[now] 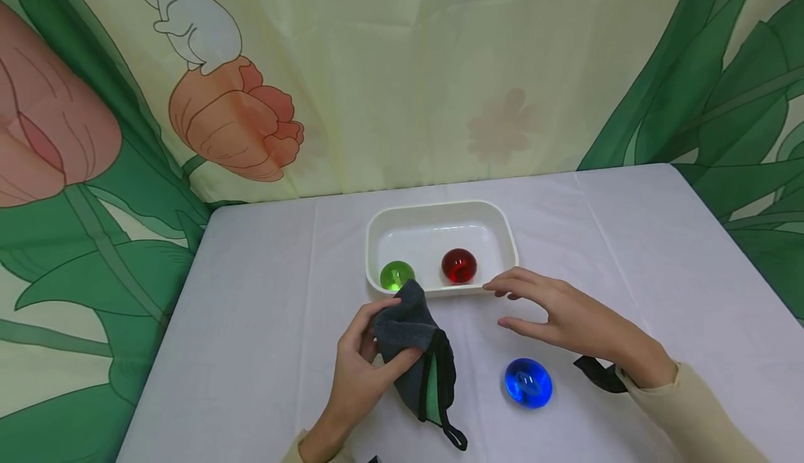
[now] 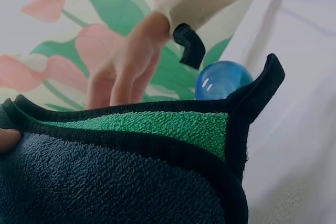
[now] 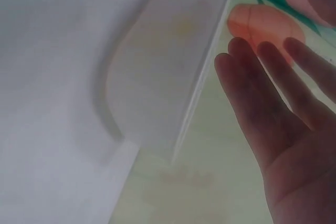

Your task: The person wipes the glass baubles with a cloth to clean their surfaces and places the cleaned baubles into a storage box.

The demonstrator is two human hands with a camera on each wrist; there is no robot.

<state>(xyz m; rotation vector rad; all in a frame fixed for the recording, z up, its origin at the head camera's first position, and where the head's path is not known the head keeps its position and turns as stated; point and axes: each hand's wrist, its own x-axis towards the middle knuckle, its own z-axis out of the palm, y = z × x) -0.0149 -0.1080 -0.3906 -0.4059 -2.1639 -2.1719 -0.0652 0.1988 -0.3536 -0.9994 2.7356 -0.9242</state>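
A folded cloth [image 1: 408,344] with a dark grey face, green reverse, black trim and a small loop is held in my left hand [image 1: 361,372], thumb on one side and fingers on the other. Up close in the left wrist view, the green lining of the cloth [image 2: 157,127] shows between its black edges. My right hand [image 1: 559,309] has loosely extended fingers at the front right corner of the white tray [image 1: 442,213]. Inside that tray are a green ball [image 1: 397,275] and a red ball [image 1: 459,266]. A clear blue ball [image 1: 528,383] lies on the table below my right hand.
A white cloth covers the table [image 1: 264,309]. Behind it hangs a curtain [image 1: 389,114] printed with tulips, leaves and a white animal. Black straps [image 1: 601,375] show at my right wrist, against the light sleeve [image 1: 685,407].
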